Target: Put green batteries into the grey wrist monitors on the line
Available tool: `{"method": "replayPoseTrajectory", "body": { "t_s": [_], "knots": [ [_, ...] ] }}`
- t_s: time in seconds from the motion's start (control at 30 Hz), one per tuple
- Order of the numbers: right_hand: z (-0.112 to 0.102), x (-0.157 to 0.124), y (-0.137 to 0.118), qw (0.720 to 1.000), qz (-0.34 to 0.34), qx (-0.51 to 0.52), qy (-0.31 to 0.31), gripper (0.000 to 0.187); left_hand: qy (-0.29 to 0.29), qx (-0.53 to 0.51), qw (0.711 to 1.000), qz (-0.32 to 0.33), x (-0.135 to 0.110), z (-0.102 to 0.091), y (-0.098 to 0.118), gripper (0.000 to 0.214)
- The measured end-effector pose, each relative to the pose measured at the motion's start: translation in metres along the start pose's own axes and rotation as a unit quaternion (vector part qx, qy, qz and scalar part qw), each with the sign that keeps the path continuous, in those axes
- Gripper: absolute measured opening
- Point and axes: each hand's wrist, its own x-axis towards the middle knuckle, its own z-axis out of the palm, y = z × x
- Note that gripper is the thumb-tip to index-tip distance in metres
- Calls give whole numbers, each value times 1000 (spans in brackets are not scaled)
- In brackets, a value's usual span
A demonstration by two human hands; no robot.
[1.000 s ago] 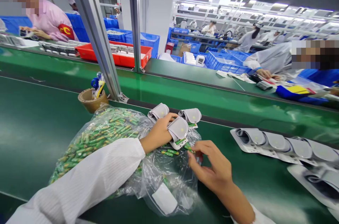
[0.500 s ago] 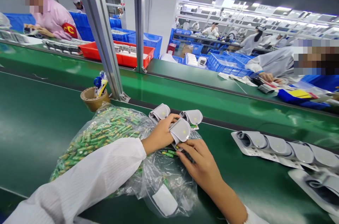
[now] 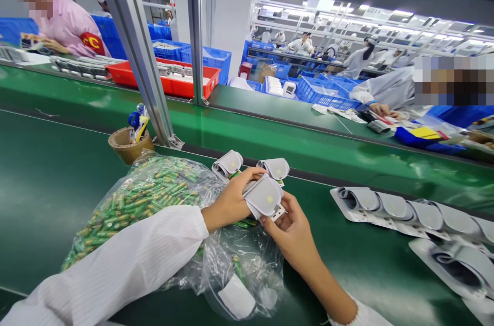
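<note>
Over the near side of the green bench, my left hand (image 3: 230,201) is closed around a wrist blood pressure monitor (image 3: 265,196) with a rolled grey cuff. My right hand (image 3: 292,231) grips the monitor's white lower right end between thumb and fingers, and part of that end is hidden. Beneath and left of my hands lies a clear plastic bag (image 3: 210,259) full of small green batteries (image 3: 150,196). Just beyond my hands are another cuffed monitor (image 3: 227,163) and a second one (image 3: 275,167), with some batteries beside them.
Several cuffed monitors (image 3: 397,206) stand in a row to the right, with more nearer me. A brown tape roll (image 3: 130,147) holding pens stands beside a metal post (image 3: 141,58). Across the green belt sit a red tray (image 3: 173,84) and co-workers at both sides.
My right hand has come up from the batteries to the monitor's lower right end. The monitor has turned a little, showing more of its white body. The whole view has shifted slightly.
</note>
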Motion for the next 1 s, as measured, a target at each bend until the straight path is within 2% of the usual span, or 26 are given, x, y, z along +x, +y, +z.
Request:
{"method": "replayPoseTrajectory", "body": {
  "t_s": [0.1, 0.27, 0.33, 0.43, 0.53, 0.6, 0.67, 0.7, 0.77, 0.83, 0.9, 0.97, 1.0],
  "knots": [
    [-2, 4, -1, 998, -21, 11, 61, 55, -37, -11, 999, -3, 0, 2, 2, 60],
    [-16, 18, 0, 989, 35, 29, 138, 53, -86, 17, 996, -13, 0, 2, -2, 81],
    [-20, 22, 1, 987, 64, 47, 137, 56, -93, 33, 995, -19, 0, 0, -2, 87],
    [-23, 24, 2, 985, 98, 78, 115, 62, -74, 73, 994, -24, 0, -1, -4, 89],
    [-29, 22, -2, 988, 98, 44, 109, 52, -68, 90, 993, -20, 0, -2, -9, 85],
    [-35, 19, -7, 991, 59, -30, 114, 53, -78, 94, 992, -21, 0, -3, -13, 81],
    [-40, 15, -14, 987, -22, -108, 113, 60, -66, 113, 991, -27, 0, -4, -16, 70],
    [-41, 12, -18, 981, -73, -147, 100, 61, -52, 123, 991, -33, 1, -5, -16, 64],
    [-38, 7, -24, 957, -177, -227, 34, 58, -11, 126, 991, -47, 2, -6, -15, 52],
    [-29, 3, -27, 912, -279, -297, -40, 48, 26, 107, 993, -47, 4, -8, -13, 43],
    [-19, 1, -26, 875, -340, -334, -86, 30, 59, 81, 994, -35, 6, -8, -10, 34],
    [-11, 2, -21, 861, -350, -350, -115, 12, 84, 58, 994, -27, 9, -8, -9, 30],
    [-9, 2, -18, 857, -344, -361, -132, 10, 93, 48, 994, -28, 10, -8, -10, 30]
  ]
}}
